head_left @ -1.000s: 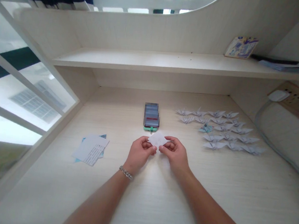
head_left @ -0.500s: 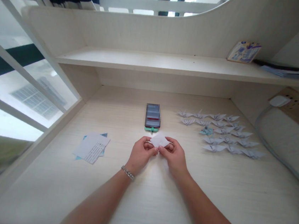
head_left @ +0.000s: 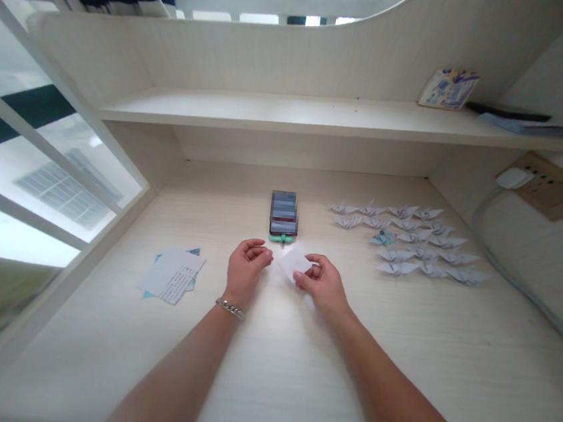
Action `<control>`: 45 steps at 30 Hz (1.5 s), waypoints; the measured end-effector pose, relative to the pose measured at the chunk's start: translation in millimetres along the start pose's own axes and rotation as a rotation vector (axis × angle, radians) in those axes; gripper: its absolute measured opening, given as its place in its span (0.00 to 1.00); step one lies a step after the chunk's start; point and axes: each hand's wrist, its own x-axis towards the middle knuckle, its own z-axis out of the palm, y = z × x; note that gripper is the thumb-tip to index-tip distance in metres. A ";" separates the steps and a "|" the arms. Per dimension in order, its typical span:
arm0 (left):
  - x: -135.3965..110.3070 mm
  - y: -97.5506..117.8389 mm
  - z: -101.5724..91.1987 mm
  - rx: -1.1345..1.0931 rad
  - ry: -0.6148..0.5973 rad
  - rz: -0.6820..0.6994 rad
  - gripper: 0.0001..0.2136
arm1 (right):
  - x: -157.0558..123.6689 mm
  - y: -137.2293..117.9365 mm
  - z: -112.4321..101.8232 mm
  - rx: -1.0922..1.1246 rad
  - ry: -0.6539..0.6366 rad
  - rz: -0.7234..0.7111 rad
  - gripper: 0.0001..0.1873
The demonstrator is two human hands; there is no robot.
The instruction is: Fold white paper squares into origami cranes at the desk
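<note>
My right hand (head_left: 323, 284) pinches a small white folded paper (head_left: 293, 263) just above the pale wooden desk (head_left: 295, 367). My left hand (head_left: 244, 267), with a bracelet on its wrist, hovers a little to the left of the paper with its fingers curled and nothing visible in them. A phone (head_left: 284, 215) lies flat on the desk just beyond both hands. Several folded paper cranes (head_left: 409, 241) lie in rows to the right of the phone.
A small stack of paper sheets (head_left: 171, 276) lies on the desk to the left. A shelf (head_left: 291, 115) runs above, with a booklet (head_left: 448, 87) at its right end. A wall socket with a plug (head_left: 514, 177) and cable is on the right wall.
My left hand has let go of the paper and moved left. The paper stays in my right hand.
</note>
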 end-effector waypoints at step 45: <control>5.7 -14.0 9.3 0.287 -0.260 -0.005 0.15 | 8.7 6.0 -11.5 0.034 -0.010 0.108 0.18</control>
